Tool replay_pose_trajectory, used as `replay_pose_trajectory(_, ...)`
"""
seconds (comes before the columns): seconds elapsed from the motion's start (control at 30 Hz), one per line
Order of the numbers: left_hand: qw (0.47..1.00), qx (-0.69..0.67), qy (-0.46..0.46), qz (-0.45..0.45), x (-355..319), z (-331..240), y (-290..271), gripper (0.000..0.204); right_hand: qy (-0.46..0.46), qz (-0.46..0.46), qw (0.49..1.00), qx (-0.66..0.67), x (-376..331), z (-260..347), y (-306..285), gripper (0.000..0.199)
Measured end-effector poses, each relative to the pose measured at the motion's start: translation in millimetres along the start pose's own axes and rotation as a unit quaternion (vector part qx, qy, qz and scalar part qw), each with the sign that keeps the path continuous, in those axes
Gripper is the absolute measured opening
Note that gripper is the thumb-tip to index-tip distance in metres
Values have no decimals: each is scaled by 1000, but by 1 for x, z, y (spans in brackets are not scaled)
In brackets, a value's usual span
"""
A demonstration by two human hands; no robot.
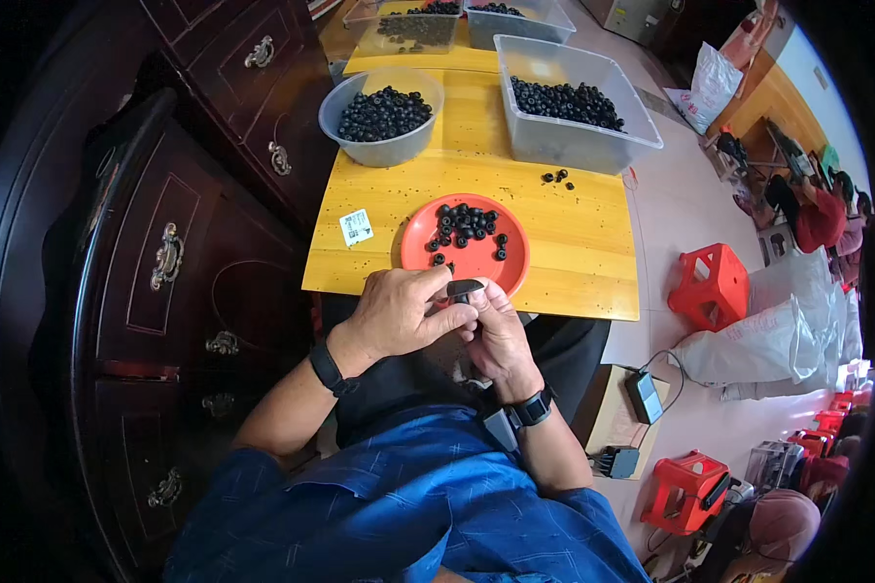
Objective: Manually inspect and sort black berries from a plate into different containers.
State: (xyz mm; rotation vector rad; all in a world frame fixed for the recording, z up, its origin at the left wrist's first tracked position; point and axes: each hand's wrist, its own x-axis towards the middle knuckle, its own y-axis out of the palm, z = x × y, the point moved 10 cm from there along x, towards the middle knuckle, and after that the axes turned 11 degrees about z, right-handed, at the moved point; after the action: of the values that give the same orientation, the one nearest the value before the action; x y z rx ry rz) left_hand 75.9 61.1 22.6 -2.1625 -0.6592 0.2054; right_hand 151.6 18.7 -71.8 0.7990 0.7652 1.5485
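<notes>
My left hand [394, 311] and my right hand [501, 335] meet just over the near edge of a red plate [518, 255]. Right thumb and fingers pinch a dark half-round piece [465, 288], thin and flat along one side; its kind is not clear. Under it, at my left thumb and forefinger, is a small black part [462, 299], mostly covered by the fingers. Several black ring-like parts [465, 222] lie on the plate, some with a hole through the middle.
A wooden table [583, 253] carries a round tub [436, 107] and a rectangular bin [574, 151], both holding black parts. A few loose parts [559, 177] and a white label [356, 227] lie on it. Dark drawers [156, 262] stand left, a red stool [710, 287] right.
</notes>
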Motion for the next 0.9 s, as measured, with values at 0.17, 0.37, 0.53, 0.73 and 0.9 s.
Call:
replay_pose_trajectory(0.17,1000,0,10,15,1,1,4,28,-5,-18,1000,2,-2,-1,-4,12)
replay_pose_trajectory(0.37,999,29,37,4,0,-5,2,27,13,-29,999,-14,-2,-3,-8,8)
replay_pose_trajectory(0.53,996,-68,43,-46,-2,-8,-16,24,-1,-20,999,35,2,-2,-5,10)
replay_pose_trajectory(0.73,990,-125,32,-63,0,0,-13,22,24,-19,999,37,5,-6,-4,12)
replay_pose_trajectory(0.9,997,-59,-3,52,14,18,5,20,86,-30,994,57,-3,-22,-17,14)
